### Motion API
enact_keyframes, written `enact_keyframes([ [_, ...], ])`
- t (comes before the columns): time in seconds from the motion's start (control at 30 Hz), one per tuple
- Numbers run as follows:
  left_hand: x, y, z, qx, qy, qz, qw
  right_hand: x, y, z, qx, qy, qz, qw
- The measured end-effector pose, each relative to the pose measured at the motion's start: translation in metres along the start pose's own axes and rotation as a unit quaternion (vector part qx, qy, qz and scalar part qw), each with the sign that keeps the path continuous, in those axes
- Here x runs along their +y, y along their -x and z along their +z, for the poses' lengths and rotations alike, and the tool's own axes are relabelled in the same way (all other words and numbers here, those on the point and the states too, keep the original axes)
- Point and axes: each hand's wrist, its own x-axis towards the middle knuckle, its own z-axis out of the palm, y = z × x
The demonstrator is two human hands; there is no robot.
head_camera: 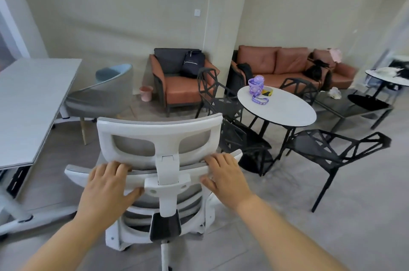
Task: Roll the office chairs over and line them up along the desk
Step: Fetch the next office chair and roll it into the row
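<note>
The grey tiled floor (365, 215) fills the lower half of the room. A long pale tabletop (28, 102) on white legs runs down the left edge. Against the far wall stand a brown leather sofa (287, 60) and, left of a square pillar, a matching armchair (183, 91) with a dark backpack (192, 63) on its seat.

The white office chair (155, 131) stands in the lower middle, its back to the camera. It is just right of the tabletop's near corner, not touching it, with a round white table (283, 109) to its right. Its grey mesh headrest rises above the backrest on a white post.

A black lattice chair (332, 149) stands at the round table's near right, and another (212, 98) at its left. A grey tub chair (104, 95) sits at the long tabletop's far end, and a pink bin (146, 93) is on the floor beside the armchair.

A purple bottle (256, 84) with a strap stands on the round table, next to a yellow-and-black roll (269, 91).

The left grip (108, 184), a bare hand, grasps the top rail of the office chair's backrest left of the post, with its fingers curled over the rim and its thumb on the near face. The right grip (223, 175) clasps the same rail right of the post in the same way.
</note>
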Motion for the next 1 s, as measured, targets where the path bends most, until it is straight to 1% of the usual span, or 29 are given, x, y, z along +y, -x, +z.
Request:
enact_keyframes([
  [0.17,-0.032,0.052,-0.019,-0.005,-0.009,0.067,0.998,-0.071,0.056,-0.011,0.017,0.012,0.075,0.997],
  [0.3,-0.048,0.091,-0.039,-0.018,-0.010,0.094,0.995,-0.120,0.096,-0.025,0.013,0.017,0.117,0.993],
  [0.43,-0.053,0.125,-0.052,-0.022,-0.010,0.117,0.993,-0.151,0.131,-0.039,0.003,0.026,0.140,0.990],
  [0.57,-0.045,0.160,-0.062,-0.032,-0.009,0.123,0.992,-0.167,0.168,-0.055,0.000,0.029,0.158,0.987],
  [0.73,-0.019,0.202,-0.075,-0.025,0.000,0.129,0.991,-0.175,0.215,-0.081,-0.017,0.031,0.172,0.984],
  [1.0,0.022,0.268,-0.093,-0.032,0.003,0.159,0.987,-0.182,0.304,-0.115,-0.001,0.040,0.191,0.981],
])
